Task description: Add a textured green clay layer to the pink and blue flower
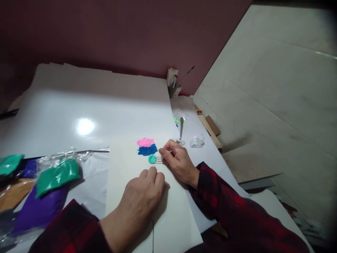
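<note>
My right hand [179, 160] pinches a pale fork [159, 159], its tines meeting the edge of a small teal clay disc [152, 159]. Curved grooves mark that disc. Just above lie a ridged blue clay patch [147, 150] and a pink one [145, 142], both on a cream sheet of paper [123, 168]. My left hand [143, 189] rests on the sheet below the disc, its fingers curled under. Whatever those fingertips hold, if anything, is hidden. A thin dark line [153, 232] runs along the paper beneath this hand.
Bagged clay in green [59, 175] and purple [39, 207] lies at left. A large white board [92, 102] covers the back. Beyond my right hand are a metal utensil [181, 126], crumpled clear plastic [197, 141] and a pen holder [173, 91] by the wall.
</note>
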Action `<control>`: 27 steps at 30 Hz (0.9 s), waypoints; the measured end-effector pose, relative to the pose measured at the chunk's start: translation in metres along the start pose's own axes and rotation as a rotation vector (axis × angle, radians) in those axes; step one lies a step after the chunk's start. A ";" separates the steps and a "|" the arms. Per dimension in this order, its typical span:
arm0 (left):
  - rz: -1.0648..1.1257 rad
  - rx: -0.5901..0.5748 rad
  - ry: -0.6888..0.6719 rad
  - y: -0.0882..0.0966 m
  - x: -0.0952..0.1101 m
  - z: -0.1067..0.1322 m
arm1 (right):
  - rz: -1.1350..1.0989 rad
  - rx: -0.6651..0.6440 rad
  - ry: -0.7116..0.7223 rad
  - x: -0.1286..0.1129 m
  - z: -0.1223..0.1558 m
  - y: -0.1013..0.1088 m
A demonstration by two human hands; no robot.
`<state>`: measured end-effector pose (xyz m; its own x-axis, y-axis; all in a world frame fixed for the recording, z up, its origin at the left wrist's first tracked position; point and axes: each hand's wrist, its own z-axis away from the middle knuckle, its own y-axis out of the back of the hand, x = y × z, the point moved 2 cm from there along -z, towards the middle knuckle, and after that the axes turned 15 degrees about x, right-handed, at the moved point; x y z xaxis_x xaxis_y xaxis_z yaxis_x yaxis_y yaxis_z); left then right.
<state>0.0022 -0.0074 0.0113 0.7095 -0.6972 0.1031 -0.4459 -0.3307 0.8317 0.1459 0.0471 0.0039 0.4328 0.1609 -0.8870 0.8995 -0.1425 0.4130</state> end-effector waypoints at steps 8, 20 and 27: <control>-0.016 0.053 -0.016 -0.001 -0.001 0.001 | 0.092 0.003 0.061 -0.004 -0.002 0.001; -0.031 0.040 -0.012 0.000 0.000 0.000 | 0.217 -0.013 0.210 -0.009 -0.006 -0.001; -0.011 0.022 -0.012 0.000 -0.001 -0.001 | 0.252 -0.005 0.209 -0.011 -0.007 0.000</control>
<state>0.0024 -0.0061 0.0121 0.7080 -0.7007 0.0876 -0.4503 -0.3524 0.8204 0.1416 0.0524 0.0152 0.6442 0.3185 -0.6954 0.7627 -0.1984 0.6156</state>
